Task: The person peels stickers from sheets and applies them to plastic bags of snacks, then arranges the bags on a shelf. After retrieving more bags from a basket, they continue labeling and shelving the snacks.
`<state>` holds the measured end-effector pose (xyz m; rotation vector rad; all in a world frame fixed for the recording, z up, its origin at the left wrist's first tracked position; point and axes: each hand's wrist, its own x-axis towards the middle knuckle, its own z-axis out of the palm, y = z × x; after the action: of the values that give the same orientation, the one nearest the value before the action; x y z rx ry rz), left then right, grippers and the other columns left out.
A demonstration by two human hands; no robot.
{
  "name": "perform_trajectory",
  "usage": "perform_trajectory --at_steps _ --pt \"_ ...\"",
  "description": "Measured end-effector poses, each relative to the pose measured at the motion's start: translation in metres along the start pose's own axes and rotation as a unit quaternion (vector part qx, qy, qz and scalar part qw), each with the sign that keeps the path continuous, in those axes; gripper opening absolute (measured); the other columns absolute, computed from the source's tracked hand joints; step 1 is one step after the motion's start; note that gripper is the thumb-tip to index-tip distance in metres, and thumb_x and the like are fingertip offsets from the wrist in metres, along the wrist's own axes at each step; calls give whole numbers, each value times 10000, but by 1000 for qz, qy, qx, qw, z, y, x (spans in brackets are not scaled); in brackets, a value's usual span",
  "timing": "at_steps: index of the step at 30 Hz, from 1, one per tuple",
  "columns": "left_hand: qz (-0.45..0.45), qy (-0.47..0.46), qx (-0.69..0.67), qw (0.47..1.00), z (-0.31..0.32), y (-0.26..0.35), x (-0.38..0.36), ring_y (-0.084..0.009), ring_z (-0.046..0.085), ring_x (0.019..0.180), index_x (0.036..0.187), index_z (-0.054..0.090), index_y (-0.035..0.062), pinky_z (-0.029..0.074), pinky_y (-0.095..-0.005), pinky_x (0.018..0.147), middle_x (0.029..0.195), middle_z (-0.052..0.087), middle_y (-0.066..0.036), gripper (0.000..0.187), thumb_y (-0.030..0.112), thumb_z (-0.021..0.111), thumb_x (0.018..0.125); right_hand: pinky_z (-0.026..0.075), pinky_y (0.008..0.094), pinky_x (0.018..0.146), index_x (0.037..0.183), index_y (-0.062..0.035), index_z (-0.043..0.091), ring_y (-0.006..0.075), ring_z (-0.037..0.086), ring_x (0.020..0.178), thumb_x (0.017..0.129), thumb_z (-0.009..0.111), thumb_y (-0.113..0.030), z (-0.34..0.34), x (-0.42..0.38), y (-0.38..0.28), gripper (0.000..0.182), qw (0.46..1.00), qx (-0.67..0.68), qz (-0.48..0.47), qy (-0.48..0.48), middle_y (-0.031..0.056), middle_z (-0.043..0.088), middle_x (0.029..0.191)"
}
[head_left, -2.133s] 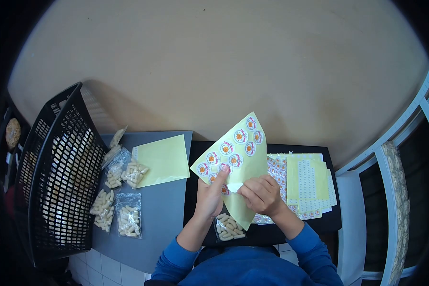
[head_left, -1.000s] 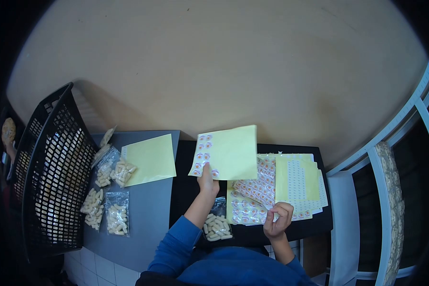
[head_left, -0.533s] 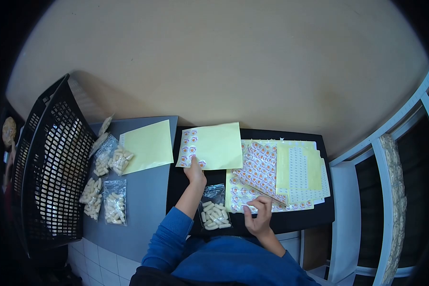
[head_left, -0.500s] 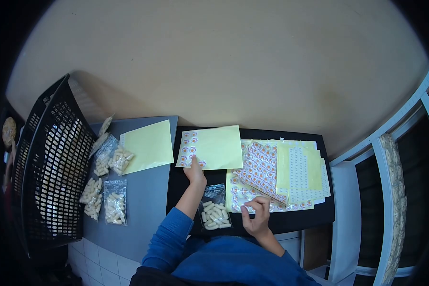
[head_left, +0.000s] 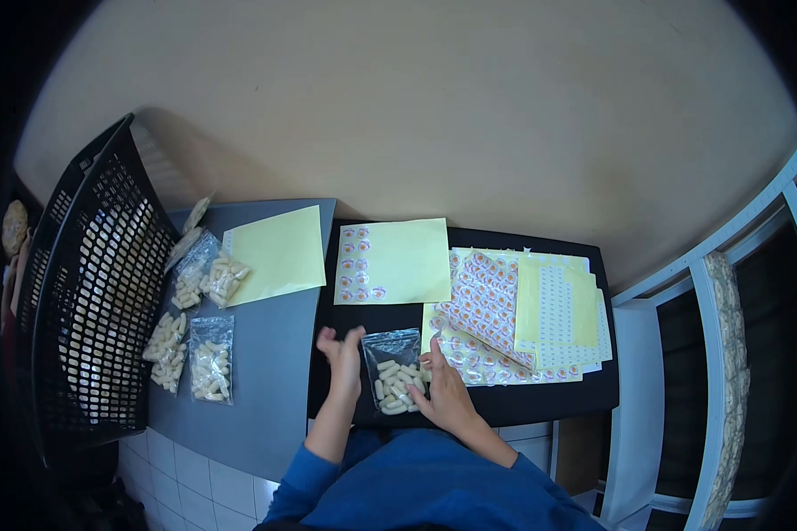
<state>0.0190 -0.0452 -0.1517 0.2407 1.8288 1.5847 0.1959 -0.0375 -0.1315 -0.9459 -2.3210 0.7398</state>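
Observation:
A clear zip bag point(head_left: 391, 343) of whitish capsules point(head_left: 391, 396) lies on the black table in front of me. Over its right side is my right hand point(head_left: 450, 398), thumb across the capsules and fingers apart, touching or just above the plastic. My left hand point(head_left: 343, 363) is raised just left of the bag, fingers loosely spread and holding nothing visible. Beyond both hands lies a pale yellow sticker sheet point(head_left: 407, 257), with round orange-and-white stickers point(head_left: 360, 265) left along its left side. Whether a sticker is on my right fingertips cannot be made out.
Overlapping sticker sheets point(head_left: 483, 310) cover the table's right part. On the grey table point(head_left: 279, 354) at left are another yellow sheet point(head_left: 283, 252) and several filled bags point(head_left: 212, 363). A black mesh basket point(head_left: 106, 292) of capsules stands far left; a white frame point(head_left: 713, 354) is at right.
My left hand has left the sticker sheet and come down beside the capsule bag. My right hand has moved left from the sticker sheets onto the bag's right side, its fingers opening out.

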Motion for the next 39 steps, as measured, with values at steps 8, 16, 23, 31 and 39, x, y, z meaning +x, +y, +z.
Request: perform_trajectory --at_steps 8,16,23,31,39 --pt "-82 -250 -27 964 -29 -25 -52 -171 493 972 1235 279 16 391 -283 846 1061 490 -141 551 78 579 777 453 335 738 1332 14 83 267 512 928 735 628 -76 12 -10 2 814 989 140 30 29 198 449 1050" --pt "86 -275 -34 957 -21 -6 -40 -154 527 944 1235 272 7 431 -258 805 1038 532 -128 490 -5 514 809 454 284 687 1252 -4 313 204 507 823 695 603 23 -12 2 -4 628 976 124 -20 176 140 463 951" --pt "13 -315 -69 947 -9 49 2 -161 528 932 1129 390 -10 423 -263 811 1033 539 -129 336 78 509 827 423 325 737 1154 13 425 243 494 862 708 605 -13 -39 36 -15 481 951 197 -22 238 150 468 957" --pt "140 -443 19 885 16 146 -25 -143 533 914 1120 382 -2 417 -250 800 1005 559 -135 283 147 444 888 393 317 795 806 -19 553 223 499 889 758 576 -80 -147 100 -58 81 975 186 -82 85 98 486 953" --pt "169 -515 20 840 21 166 -38 -133 549 861 1148 350 3 436 -242 722 970 560 -135 290 165 396 911 371 311 797 794 -21 548 210 444 915 790 551 -109 -184 138 -80 88 970 44 -160 -179 79 465 924"
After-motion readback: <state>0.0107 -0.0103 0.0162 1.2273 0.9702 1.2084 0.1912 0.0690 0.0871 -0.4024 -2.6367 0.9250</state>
